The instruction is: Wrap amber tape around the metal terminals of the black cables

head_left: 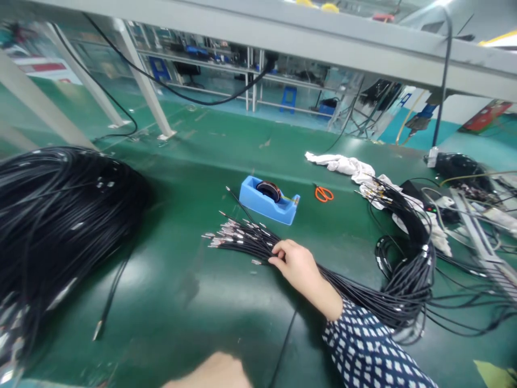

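My right hand (298, 268) is closed over a bundle of thin black cables (355, 291), its thumb and fingers pinched together near their left ends. Silvery connector tips (230, 234) fan out to the left of that hand. At the bottom edge appears part of my left hand (214, 373), blurred, with its fingers out of sight. Just beyond the bundle stands a blue tape dispenser (264, 207) with a roll of dark amber tape (269, 191). Orange-handled scissors (323, 194) lie to its right. One loose cable end (232, 194) rests against the dispenser's left side.
A large heap of black cables (60, 215) fills the left side of the green table (181, 302). White cloth (347, 166) and more coiled cables (412, 258) lie at the right. A pale metal beam (258, 29) crosses above the table, with a black cord (194, 101) hanging below.
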{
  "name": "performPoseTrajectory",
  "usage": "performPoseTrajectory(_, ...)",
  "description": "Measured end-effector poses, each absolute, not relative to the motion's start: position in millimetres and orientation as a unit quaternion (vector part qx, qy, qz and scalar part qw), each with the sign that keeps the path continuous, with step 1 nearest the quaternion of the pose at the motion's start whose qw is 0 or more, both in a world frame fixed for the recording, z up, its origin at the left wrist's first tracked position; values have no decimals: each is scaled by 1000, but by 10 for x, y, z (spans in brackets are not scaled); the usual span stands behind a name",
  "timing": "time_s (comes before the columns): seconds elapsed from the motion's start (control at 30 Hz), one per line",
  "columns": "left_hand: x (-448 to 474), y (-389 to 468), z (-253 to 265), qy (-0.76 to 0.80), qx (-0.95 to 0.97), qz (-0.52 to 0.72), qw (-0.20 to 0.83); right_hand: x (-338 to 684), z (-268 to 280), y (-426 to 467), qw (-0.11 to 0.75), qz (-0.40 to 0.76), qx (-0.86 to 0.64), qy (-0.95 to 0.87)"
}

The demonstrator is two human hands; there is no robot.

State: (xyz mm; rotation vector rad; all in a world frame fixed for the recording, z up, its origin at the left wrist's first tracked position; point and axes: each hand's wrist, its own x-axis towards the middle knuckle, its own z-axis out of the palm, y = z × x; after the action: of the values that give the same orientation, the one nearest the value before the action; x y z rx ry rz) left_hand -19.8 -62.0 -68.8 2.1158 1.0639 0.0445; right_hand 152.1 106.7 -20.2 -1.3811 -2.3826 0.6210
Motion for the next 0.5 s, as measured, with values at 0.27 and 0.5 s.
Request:
performPoseTrajectory(0.27, -454, 134, -75, 528, 501, 376, 573, 1597, -20, 957, 249, 407, -455, -752)
performPoseTrajectory(0.5, -240, 294, 114, 434, 340, 563, 616, 1766, 97, 475, 103, 523, -379, -756)
